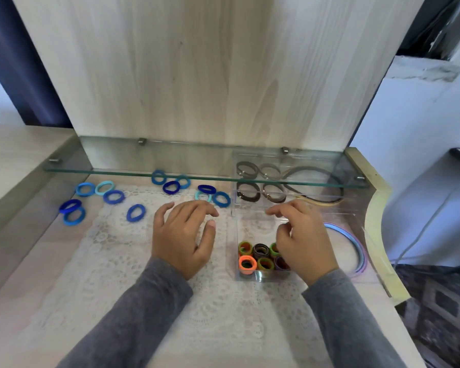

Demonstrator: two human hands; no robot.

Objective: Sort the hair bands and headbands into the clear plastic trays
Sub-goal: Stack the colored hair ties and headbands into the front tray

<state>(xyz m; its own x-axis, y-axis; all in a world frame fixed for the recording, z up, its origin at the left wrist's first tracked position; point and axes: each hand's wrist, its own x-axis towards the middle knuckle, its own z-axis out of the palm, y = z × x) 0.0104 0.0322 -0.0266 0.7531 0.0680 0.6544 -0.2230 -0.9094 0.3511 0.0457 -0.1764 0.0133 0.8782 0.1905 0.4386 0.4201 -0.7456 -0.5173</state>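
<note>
Several blue hair bands (pixel 136 213) lie scattered on the lace mat at the back left. A small clear tray (pixel 250 277) holds orange, green, brown and purple bands (pixel 247 264). Behind it a larger clear tray (pixel 234 205) holds brown bands (pixel 248 192) and a dark headband (pixel 335 181). A blue and purple headband (pixel 356 243) lies at the right. My left hand (pixel 183 235) hovers over the mat with loosely curled fingers and holds nothing. Over the small tray my right hand (pixel 303 235) hangs with bent fingers, also with nothing in it.
A glass shelf (pixel 144 172) juts out low over the back of the table, above some bands and the far tray. A wooden panel stands behind. The raised table rim (pixel 375 235) curves along the right edge. A white lace mat (pixel 117 261) covers the middle.
</note>
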